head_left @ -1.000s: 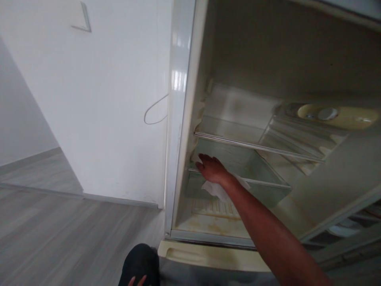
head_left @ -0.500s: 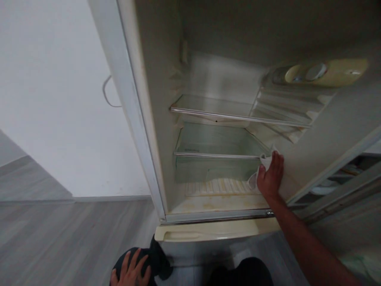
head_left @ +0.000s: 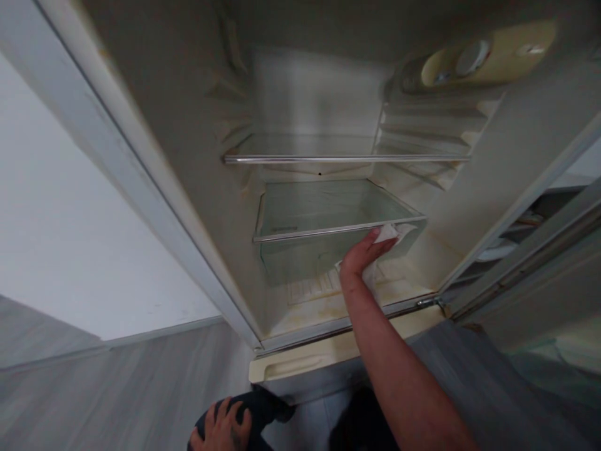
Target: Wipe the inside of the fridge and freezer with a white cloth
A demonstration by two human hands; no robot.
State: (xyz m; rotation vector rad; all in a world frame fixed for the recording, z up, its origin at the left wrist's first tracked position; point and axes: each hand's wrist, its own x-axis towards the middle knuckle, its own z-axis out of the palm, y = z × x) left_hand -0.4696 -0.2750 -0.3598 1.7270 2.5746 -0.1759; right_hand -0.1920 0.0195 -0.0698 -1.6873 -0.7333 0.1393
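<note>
1. Blackish trouser leg (head_left: 265,406), well below the lower glass shelf (head_left: 323,203); the left hand (head_left: 223,427) rests on it, grip wide, fingers spread.
2. Cream handle panel (head_left: 307,362), below the shelf.
3. Right hand (head_left: 364,253), at the shelf's front edge toward its right end, grip closed around a white cloth (head_left: 387,233).
4. Upper glass shelf (head_left: 347,159), above the lower one.
5. Refrigerator back wall (head_left: 314,88), pale, behind it.

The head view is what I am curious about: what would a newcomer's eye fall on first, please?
Probably the right hand, holding a white cloth at the front edge of the lower glass shelf inside the open fridge. Next, the yellowish panel with its round dial, high on the fridge's right wall. The left hand rests on a knee.
</note>
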